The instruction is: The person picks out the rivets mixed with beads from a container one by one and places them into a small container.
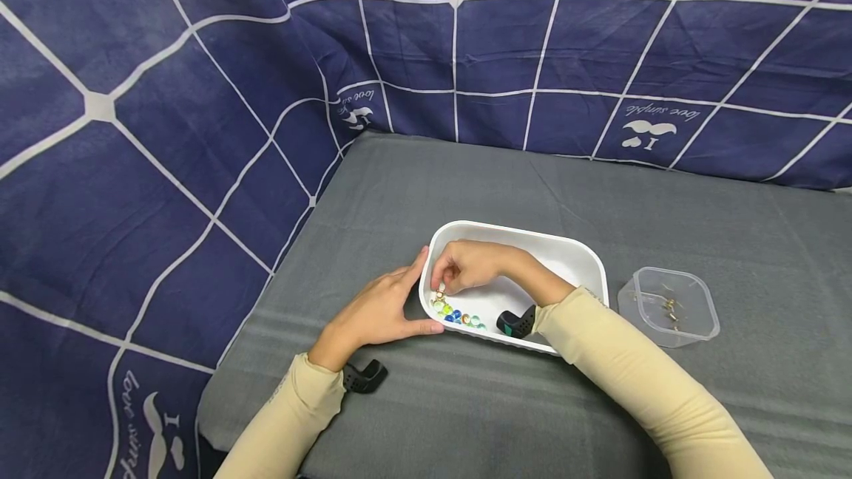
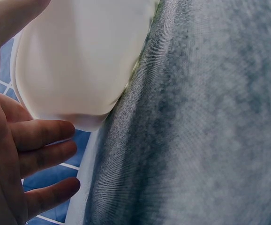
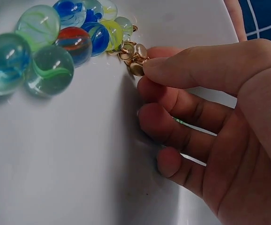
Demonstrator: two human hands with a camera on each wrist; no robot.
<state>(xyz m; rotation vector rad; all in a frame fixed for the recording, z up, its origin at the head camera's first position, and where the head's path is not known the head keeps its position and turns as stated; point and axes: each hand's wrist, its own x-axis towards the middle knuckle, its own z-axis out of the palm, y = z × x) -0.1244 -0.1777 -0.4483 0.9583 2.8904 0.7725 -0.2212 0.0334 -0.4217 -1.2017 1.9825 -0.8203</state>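
Blue gridded drapes (image 1: pixel 506 43) around a grey cloth-covered surface (image 1: pixel 439 176) show a fabric-screened space, room type unclear.

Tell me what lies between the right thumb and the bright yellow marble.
Small gold pieces lie between the right thumb and the bright yellow marble; the right wrist view shows this.

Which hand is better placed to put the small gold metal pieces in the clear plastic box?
Probably the right hand: its thumb is at the gold metal pieces inside the white rectangular plastic tray, and its arm lies nearer the box. The left hand touches the tray's end opposite the box.
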